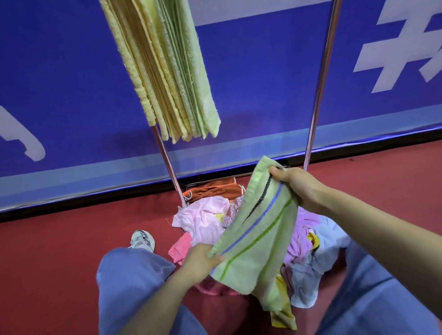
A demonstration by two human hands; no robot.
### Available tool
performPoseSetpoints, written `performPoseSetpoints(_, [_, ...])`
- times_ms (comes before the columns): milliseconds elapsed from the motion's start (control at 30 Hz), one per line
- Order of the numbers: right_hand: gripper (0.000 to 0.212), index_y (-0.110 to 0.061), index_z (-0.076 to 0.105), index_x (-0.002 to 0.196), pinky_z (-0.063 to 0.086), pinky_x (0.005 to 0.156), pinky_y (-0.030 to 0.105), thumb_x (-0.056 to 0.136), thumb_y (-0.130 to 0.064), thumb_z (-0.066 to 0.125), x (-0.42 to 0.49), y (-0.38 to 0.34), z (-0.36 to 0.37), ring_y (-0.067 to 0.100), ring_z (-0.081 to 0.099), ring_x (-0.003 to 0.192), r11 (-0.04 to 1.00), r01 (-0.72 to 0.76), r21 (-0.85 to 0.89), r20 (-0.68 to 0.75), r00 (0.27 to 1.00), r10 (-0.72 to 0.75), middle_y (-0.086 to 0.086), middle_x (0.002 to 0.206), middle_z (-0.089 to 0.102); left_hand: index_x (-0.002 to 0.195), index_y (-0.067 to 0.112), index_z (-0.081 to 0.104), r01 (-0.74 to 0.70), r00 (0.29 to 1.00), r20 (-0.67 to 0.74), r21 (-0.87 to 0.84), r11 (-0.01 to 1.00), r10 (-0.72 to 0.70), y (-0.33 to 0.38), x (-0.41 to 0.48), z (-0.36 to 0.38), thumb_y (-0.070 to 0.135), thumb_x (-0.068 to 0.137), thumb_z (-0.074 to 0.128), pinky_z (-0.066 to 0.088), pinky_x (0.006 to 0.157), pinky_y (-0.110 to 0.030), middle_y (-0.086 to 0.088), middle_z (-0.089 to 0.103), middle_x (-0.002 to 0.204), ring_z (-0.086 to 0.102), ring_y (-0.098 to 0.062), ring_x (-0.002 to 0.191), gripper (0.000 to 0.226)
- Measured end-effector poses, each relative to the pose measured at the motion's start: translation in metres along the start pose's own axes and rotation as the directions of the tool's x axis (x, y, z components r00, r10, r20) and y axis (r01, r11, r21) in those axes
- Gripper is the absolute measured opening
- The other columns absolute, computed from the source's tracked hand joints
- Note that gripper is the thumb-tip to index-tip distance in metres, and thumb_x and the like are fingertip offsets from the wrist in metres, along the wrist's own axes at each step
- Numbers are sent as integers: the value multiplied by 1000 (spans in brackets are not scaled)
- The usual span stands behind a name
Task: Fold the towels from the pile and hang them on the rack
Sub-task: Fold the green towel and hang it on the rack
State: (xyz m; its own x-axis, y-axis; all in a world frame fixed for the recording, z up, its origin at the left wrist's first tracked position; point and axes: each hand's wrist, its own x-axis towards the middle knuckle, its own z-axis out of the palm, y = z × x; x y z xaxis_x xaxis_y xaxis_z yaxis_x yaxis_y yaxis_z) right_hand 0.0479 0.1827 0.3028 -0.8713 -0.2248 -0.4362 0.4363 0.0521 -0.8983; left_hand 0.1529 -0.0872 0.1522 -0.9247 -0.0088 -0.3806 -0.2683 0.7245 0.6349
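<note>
So, progress check. A thick batch of folded yellow and pale green towels [161,69] is already hanging off the rack [322,76], high above the pile [204,218]. I'd call that a solid chunk done.

The one in play is a light green striped towel [259,231], held up just over the pile and stretched on a diagonal between both hands. The right hand [298,187] has its fingers curled tight round the top corner, on the far side of the pile. The left hand [203,260] pinches the lower edge on the near side, thumb on top and fingers tucked under. The towel looks partly doubled over, with a loose flap drooping toward the pile, so I'd say the fold is only underway, not finished.

What's left: quite a lot. The pile has pink, lilac, light blue, yellow and patterned cloths all crumpled together, plus an orange one [210,190] at its back by the foot of the rack. I can't tell how deep it goes. Everything sits on the red floor [55,260].
</note>
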Motion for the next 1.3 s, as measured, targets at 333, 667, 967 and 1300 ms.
performPoseSetpoints(333, [30,-13,58,73,48,64,34,89,-38,56,33,-115,-56,28,57,78,888,189,-418,-439,814,-380,14,86,58,91,20,67,-200,926,-213,428,881,313,181,48,-221,5,83,61,50,71,-32,-7,70,91,67,-30,91,18])
performPoseSetpoints(667, [27,-16,63,90,51,76,43,87,-35,44,27,27,-80,44,62,95,179,-60,-982,-107,959,-262,20,100,69,94,14,68,-30,999,15,772,635,29,83,28,-114,33,89,61,47,80,-38,-12,70,103,65,-34,104,21])
performPoseSetpoints(967, [18,-4,71,77,58,65,40,77,-20,63,70,62,-66,24,63,60,917,103,-385,-322,916,-238,13,63,66,74,32,62,-59,989,-109,340,939,101,36,47,-93,21,81,74,44,69,-31,-3,73,81,66,-27,80,17])
performPoseSetpoints(1300, [29,-1,67,83,51,62,43,93,-29,64,125,121,-70,30,59,64,986,-145,-79,-366,925,107,20,73,61,70,4,63,164,985,93,-230,959,-146,-11,87,-49,40,98,61,38,43,-23,-11,54,57,48,-14,42,45])
